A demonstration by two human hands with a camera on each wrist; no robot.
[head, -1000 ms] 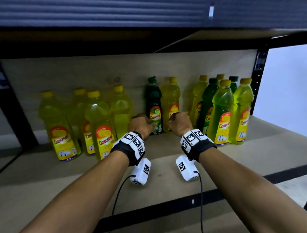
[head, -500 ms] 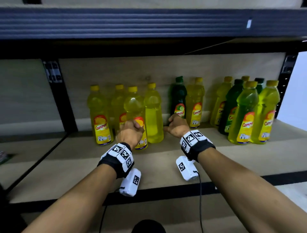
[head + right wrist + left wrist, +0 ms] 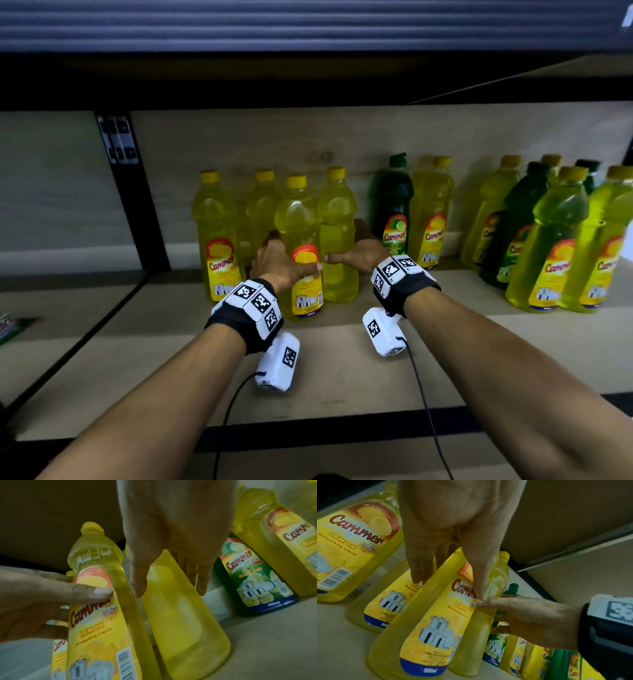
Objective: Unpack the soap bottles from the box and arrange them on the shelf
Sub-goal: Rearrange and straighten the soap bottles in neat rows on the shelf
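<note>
Reading the shelf [image 3: 342, 356] from its left end, we see a cluster of upright yellow lemon bottles against the back panel, then our two hands, then a dark green lime bottle [image 3: 392, 209] with a yellow one beside it, and a mixed green and yellow group toward the right end. Our left hand [image 3: 281, 263] wraps the labelled front bottle [image 3: 303, 260] of the left cluster, thumb pressed on its label and fingers curled round its far side. Our right hand [image 3: 359, 255] cups the bottle turned label-away [image 3: 337, 240] just to its right, thumb in front and fingers behind; the two thumbs nearly meet between the bottles. Both bottles stand with their long axes vertical, bases on the shelf, directly ahead of the hands, each nearer its own hand. We judge the coming move to be a small nudge or twist to line them up with the row behind. The left wrist view shows the fingers [image 3: 419, 566] reaching between the held bottle and the one behind it, which the head view hides. The right wrist view shows the right-hand bottle's plain back. The box is not in view.
</note>
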